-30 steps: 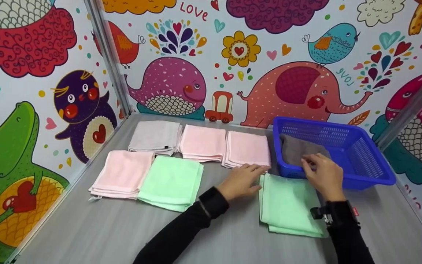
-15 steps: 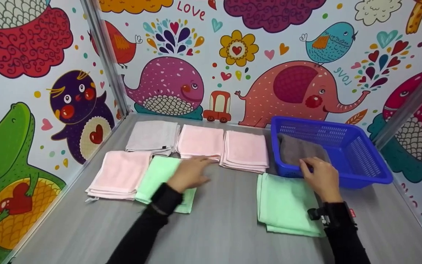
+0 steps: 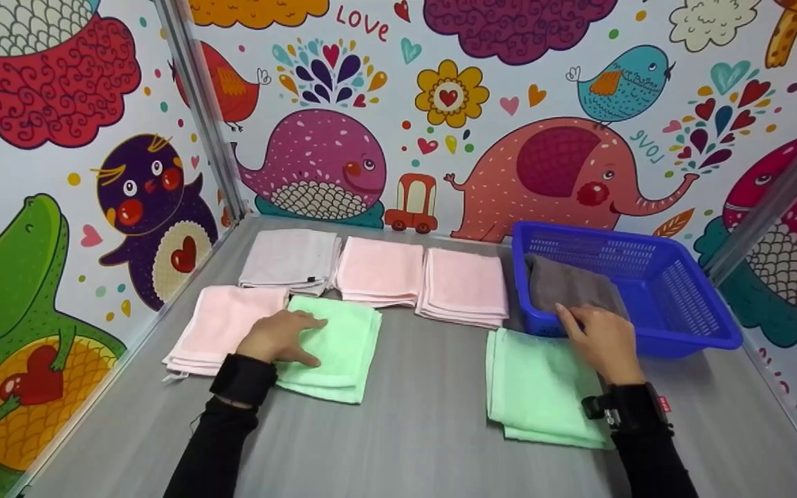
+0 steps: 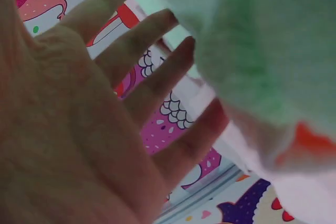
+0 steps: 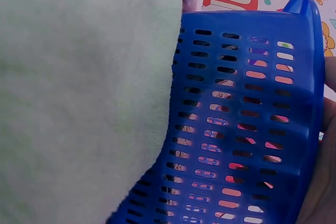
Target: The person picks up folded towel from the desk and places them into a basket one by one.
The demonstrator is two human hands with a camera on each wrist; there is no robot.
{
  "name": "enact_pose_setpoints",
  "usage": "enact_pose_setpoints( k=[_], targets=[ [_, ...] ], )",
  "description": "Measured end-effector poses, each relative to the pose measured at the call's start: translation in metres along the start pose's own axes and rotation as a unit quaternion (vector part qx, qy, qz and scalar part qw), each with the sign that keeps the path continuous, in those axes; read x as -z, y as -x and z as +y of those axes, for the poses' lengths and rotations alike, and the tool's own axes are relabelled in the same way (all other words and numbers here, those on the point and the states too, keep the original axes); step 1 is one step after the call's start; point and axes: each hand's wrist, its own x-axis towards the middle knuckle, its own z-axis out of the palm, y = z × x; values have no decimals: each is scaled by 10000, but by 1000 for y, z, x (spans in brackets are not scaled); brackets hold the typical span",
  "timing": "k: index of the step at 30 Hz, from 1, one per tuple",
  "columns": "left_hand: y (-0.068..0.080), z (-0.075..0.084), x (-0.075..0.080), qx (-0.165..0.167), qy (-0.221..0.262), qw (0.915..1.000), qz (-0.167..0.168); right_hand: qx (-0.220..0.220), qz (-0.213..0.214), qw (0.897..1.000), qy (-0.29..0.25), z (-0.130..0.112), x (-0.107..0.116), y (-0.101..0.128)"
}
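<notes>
In the head view my left hand (image 3: 277,337) reaches over the left green towel (image 3: 336,349), its fingertips at the cloth. The left wrist view shows that hand's fingers (image 4: 152,85) straight and spread, nearest the green cloth (image 4: 273,40). My right hand (image 3: 602,339) is at the near rim of the blue basket (image 3: 689,346), fingers loosely bent, nothing visible in them. Inside the basket lies a folded dark grey towel (image 3: 571,283). Another folded green towel (image 3: 544,387) lies in front of the basket, partly below the right wrist.
Two folded pink towels (image 3: 381,270) and a light grey towel (image 3: 290,256) line the back of the grey table (image 3: 426,429). A third pink towel (image 3: 215,321) lies front left, beside the green one. Printed walls (image 3: 343,41) stand behind and left.
My left hand has moved left from the right-hand green towel to the left one. The right hand has stayed at the basket, shifting slightly down. The towels lie as before.
</notes>
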Motion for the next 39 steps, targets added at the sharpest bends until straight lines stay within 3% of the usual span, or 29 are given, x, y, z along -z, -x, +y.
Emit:
enact_pose_setpoints(
  k=[12, 18, 23, 27, 33, 39],
  targets=[
    [-16, 21, -13, -208, 6, 9997, -149, -65, -58, 10000, -33, 0, -6, 2],
    [-25, 43, -26, -518, -316, 9981, 39, -35, 10, 10000, -38, -3, -8, 0],
    [-29, 60, -37, -549, -527, 9968, 259, 95, 84, 9999, 11, -7, -10, -3],
    [-29, 71, -45, -564, -505, 9966, 335, 152, 59, 9998, 93, -10, -12, -3],
    [-31, 84, -56, -863, -313, 9951, 366, 118, -108, 9998, 116, -15, -12, 0],
    [-38, 97, -63, -1076, -417, 9918, 556, 116, -137, 9997, 152, -22, -10, -5]
  ],
)
